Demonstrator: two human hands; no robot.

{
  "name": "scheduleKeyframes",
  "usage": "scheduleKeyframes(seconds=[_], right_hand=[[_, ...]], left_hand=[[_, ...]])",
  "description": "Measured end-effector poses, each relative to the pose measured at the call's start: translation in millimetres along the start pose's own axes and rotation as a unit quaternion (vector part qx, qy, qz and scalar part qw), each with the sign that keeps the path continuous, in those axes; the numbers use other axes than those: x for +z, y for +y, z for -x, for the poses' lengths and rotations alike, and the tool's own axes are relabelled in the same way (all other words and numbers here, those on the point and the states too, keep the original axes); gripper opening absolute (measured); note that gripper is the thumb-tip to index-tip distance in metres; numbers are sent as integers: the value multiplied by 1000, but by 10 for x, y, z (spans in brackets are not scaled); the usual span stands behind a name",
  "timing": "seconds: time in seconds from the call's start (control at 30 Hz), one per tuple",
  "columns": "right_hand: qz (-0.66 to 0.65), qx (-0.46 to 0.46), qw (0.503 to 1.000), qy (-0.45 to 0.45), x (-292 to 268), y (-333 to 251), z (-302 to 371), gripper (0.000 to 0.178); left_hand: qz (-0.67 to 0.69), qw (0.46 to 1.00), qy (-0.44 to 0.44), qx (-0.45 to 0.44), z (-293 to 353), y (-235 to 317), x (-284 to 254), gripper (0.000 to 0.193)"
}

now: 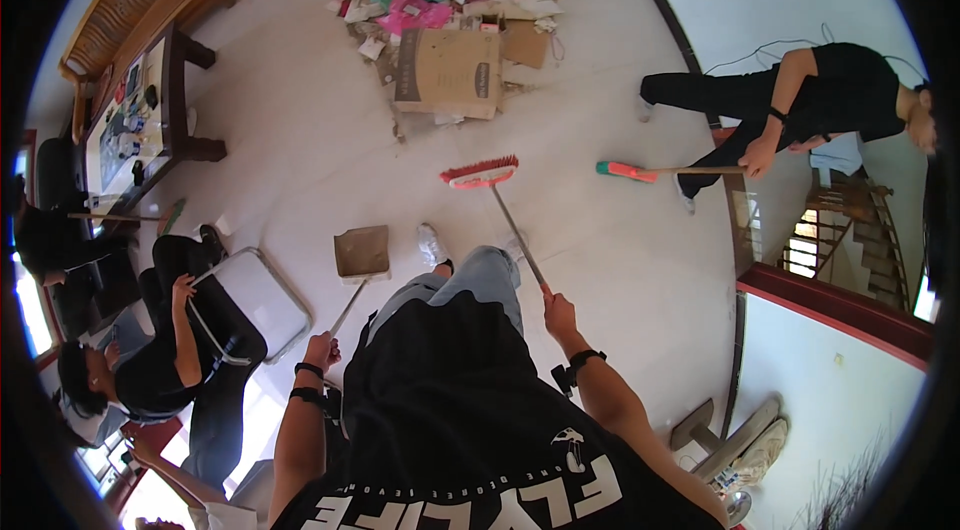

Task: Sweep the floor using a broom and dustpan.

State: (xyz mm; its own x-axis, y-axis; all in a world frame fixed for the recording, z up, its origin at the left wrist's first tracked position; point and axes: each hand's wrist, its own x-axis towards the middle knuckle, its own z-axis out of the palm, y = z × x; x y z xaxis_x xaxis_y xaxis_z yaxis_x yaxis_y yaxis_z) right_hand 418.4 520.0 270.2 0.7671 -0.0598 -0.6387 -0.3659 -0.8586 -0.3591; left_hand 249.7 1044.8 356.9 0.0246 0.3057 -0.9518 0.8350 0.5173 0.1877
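My left hand [321,351] is closed round the handle of a long-handled dustpan [361,252], whose square brownish pan rests on the floor ahead and to the left of my feet. In my right hand [560,315] is the long handle of a broom [481,172]. Its wide head has red bristles and a pinkish-white body, and it lies ahead of me with the bristles turned away. Floor separates the broom head from the dustpan. Beyond the broom lies a heap of rubbish, with a large flat cardboard box [447,72] at its near side.
At the right a person in black holds a green-and-red broom [627,171]. A seated person at the left grips a folding chair frame [262,302]; another broom [172,217] is behind. A cluttered low table [130,120] and wooden bench [130,0] stand far left. Planks [735,445] lie at the lower right.
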Motion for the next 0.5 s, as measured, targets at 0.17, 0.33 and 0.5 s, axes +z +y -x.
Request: scheduleKeyframes(seconds=[0.17,0.33,0.5], right_hand=[[35,48,998,-22,-21,193,228,46],[-3,45,998,31,-182,215,491,63],[0,45,998,49,-207,252,564,69]], left_hand=[[-4,1000,4,-3,-141,55,21,16],[1,1000,-6,-16,-305,111,-23,15],[1,999,-43,-8,-564,140,-117,15]])
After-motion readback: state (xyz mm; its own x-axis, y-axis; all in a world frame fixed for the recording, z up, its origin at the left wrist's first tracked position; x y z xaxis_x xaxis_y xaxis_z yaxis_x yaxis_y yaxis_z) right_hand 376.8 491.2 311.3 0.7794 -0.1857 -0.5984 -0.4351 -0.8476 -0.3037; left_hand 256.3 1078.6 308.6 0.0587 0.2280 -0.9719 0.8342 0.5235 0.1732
